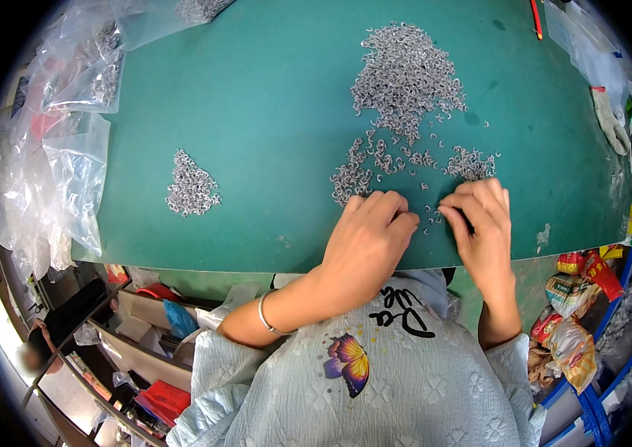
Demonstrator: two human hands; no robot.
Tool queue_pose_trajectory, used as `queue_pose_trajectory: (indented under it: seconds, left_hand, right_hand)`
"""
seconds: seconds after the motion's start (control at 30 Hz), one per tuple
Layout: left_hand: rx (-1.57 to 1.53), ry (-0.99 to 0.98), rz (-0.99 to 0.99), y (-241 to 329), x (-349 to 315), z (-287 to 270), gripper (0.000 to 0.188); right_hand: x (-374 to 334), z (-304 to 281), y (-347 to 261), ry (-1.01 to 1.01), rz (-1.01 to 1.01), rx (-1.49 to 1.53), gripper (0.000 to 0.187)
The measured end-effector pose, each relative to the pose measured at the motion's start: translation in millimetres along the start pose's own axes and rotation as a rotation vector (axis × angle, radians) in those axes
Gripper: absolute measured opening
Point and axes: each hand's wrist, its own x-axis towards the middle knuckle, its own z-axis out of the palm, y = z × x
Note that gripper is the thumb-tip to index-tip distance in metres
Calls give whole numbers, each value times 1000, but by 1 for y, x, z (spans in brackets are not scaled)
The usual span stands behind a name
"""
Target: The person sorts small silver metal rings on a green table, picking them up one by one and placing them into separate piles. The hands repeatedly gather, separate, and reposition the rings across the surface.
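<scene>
the small grey curved pieces (407, 78) lie heaped on the green worktop (271, 112), with clumps just beyond both hands. the left hand (372, 229) is curled, the right hand (486, 220) has thumb and finger nearly meeting; from here i can't tell whether either grips a piece. they look light and stiff, likely to skid or hook together, so i'd pinch one across its curved back.

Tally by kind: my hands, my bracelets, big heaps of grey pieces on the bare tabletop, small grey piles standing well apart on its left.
Hands: 2 (left hand, right hand)
Bracelet: 1
Big grey heap: 1
Small grey pile: 1
Total: 5
</scene>
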Motion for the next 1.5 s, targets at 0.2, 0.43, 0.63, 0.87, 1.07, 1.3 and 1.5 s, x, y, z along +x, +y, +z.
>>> queue_pose_trajectory:
  seconds: [0.2,0.43,0.63,0.87,1.07,1.3,1.5]
  left_hand:
    - [11,-11,-34,-4,-1,2,15]
    - [-14,44,-36,-5,0,1,24]
    - [218,132,-25,-5,19,9,28]
    - [193,126,-24,-10,16,11,18]
    - [-45,133,-16,-9,12,10,14]
    - [123,35,-70,-4,6,6,15]
    - [85,75,-75,-1,11,2,19]
  right_hand:
    - [17,10,-8,119,-38,6,20]
    - [15,10,-3,93,-56,17,16]
    - [11,6,-4,114,0,59,16]
    - [9,4,1,141,30,49,20]
    - [5,3,2,155,-20,7,21]
    - [2,0,1,76,-121,27,21]
    - [16,15,-1,170,-52,-65,20]
